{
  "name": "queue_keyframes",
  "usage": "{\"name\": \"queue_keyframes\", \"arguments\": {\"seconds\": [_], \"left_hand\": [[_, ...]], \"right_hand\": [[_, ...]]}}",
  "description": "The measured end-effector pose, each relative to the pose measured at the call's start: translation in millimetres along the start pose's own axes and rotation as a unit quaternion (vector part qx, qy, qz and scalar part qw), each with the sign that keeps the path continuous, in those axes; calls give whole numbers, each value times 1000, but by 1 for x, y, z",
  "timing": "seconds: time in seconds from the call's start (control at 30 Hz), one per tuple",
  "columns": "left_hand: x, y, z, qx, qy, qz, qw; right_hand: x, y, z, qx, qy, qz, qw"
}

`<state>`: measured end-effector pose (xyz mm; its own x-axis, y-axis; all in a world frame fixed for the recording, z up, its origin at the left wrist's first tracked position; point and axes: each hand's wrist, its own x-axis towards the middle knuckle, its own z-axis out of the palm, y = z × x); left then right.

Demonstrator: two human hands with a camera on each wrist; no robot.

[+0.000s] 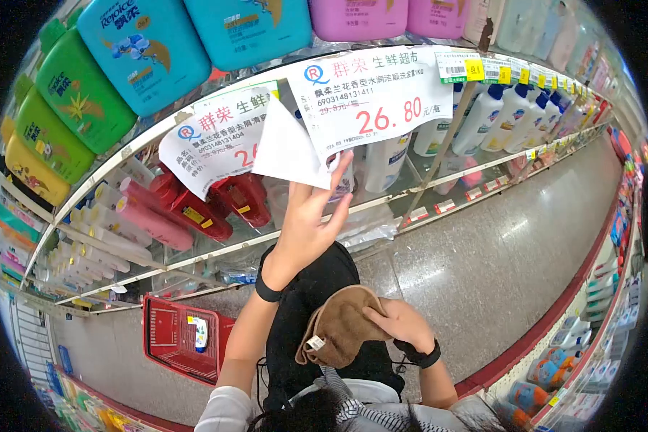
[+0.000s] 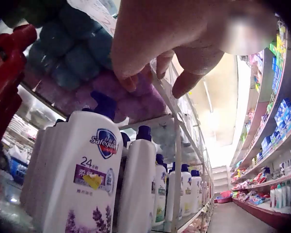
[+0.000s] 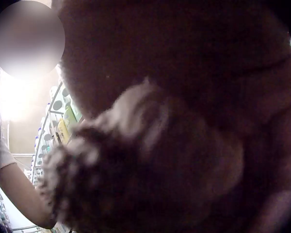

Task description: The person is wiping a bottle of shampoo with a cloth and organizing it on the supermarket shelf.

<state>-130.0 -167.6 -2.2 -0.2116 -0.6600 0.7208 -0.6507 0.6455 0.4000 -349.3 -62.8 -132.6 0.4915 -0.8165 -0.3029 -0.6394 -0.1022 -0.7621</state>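
My left hand is raised to the shelf edge, its fingers at the lower edge of the paper price signs. The left price sign has its right side folded over, showing its white back. Beside it hangs the price sign reading 26.80. In the left wrist view the fingers are loosely bent above white Safeguard bottles. Low in front of the body, my right hand grips a brown cloth with a small white label. The right wrist view is mostly dark, filled by the cloth and hand.
Large shampoo bottles stand on the upper shelf. Red bottles and pink bottles lie below the signs. A red shopping basket holding a bottle is at lower left. Another stocked shelf runs along the right of the aisle.
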Motion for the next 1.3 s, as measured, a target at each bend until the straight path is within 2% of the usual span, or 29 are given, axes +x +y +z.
{"name": "queue_keyframes", "arguments": {"seconds": [0.13,0.17,0.27,0.33,0.4,0.53,0.6,0.67,0.7,0.73,0.8,0.87,0.93,1.0,1.07,1.1,1.2,1.3], "left_hand": [[14,9,-6,-37,-19,29,999],[20,13,-10,-7,-4,61,998],[29,29,-33,16,1,84,996],[36,34,-40,-17,36,125,991],[46,40,-49,-16,40,170,984],[58,41,-61,-1,52,222,974],[60,45,-64,-7,65,216,974],[57,45,-65,-10,70,217,974],[56,45,-65,-14,74,219,973],[52,50,-64,-8,70,212,975],[34,49,-50,13,-21,186,982],[18,44,-25,-36,-103,178,978],[6,31,5,-49,-128,126,983],[2,10,33,-51,-117,115,985],[6,0,54,-44,-68,27,996],[7,-2,61,-90,-86,-27,992],[11,-4,72,-135,-91,-76,984],[9,-5,75,-150,-110,-70,980]], "right_hand": [[-3,-4,15,23,7,40,999],[-4,2,24,48,11,34,998],[-15,3,40,119,44,20,992],[-23,0,46,159,70,10,985],[-27,-8,43,197,87,55,975],[-27,-9,35,150,116,43,981],[-27,-14,30,140,116,52,982],[-25,-16,30,148,170,-2,974],[-24,-17,28,146,170,-4,975],[-23,-17,27,146,161,-6,976],[-22,-17,22,145,154,-10,977],[-24,-17,19,94,64,-14,993],[-22,-24,25,143,-37,-99,984],[-24,-26,50,130,-123,-138,974],[-26,-30,66,82,-169,-191,964],[-25,-29,70,41,-186,-153,970],[-21,-32,61,37,-195,-117,973],[-21,-40,40,36,-192,-100,976]]}}
